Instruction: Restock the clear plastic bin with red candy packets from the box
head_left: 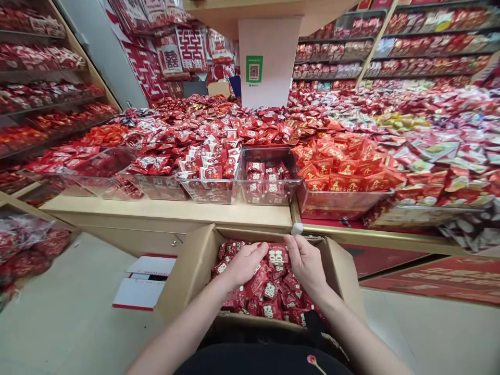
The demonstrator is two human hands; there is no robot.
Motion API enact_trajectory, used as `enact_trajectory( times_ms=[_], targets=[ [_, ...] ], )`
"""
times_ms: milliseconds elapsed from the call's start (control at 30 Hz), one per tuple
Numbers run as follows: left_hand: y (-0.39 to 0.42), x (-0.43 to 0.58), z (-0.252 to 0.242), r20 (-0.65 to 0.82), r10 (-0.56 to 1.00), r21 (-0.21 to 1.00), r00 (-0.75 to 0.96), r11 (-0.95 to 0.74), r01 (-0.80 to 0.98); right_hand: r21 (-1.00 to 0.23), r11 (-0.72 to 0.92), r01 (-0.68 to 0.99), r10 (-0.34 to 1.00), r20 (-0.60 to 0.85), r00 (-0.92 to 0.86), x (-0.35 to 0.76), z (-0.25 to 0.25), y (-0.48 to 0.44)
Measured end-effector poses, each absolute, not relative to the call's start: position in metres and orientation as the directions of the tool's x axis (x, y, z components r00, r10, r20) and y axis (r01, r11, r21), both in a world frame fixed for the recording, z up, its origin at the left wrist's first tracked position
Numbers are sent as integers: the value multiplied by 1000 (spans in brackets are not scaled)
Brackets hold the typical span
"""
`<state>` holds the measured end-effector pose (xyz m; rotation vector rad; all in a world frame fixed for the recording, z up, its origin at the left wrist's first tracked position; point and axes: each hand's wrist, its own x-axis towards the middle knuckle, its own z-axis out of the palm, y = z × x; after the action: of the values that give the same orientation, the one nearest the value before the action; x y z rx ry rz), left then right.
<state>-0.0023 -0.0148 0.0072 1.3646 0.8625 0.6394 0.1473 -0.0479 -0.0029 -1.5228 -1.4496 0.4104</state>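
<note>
An open cardboard box (187, 276) stands on the floor in front of me, filled with small red candy packets (269, 291) printed with white characters. My left hand (244, 263) is curled down into the packets at the box's far left, fingers closed on some of them. My right hand (304, 260) is beside it, fingers bent round a bunch of packets (278, 255) near the box's far edge. Both forearms reach in from the bottom of the view.
A wooden counter (167, 213) carries clear plastic bins (267, 182) heaped with red and orange sweets. Shelves of red packets line the left and back right. A white pillar with a green QR sign (254, 69) stands behind. Red-edged white boxes (142, 281) lie on the floor.
</note>
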Motion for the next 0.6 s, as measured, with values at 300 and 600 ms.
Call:
enact_trajectory(
  times_ms=[300, 600],
  targets=[
    [-17, -17, -8, -230, 804, 897, 549, -44, 441, -992, -117, 56, 988, -110, 107, 150, -24, -48],
    [-25, -31, -6, -167, 775, 770, 610, -284, 571, -964, -56, 261, 958, -126, -258, 163, -2, -56]
  ],
)
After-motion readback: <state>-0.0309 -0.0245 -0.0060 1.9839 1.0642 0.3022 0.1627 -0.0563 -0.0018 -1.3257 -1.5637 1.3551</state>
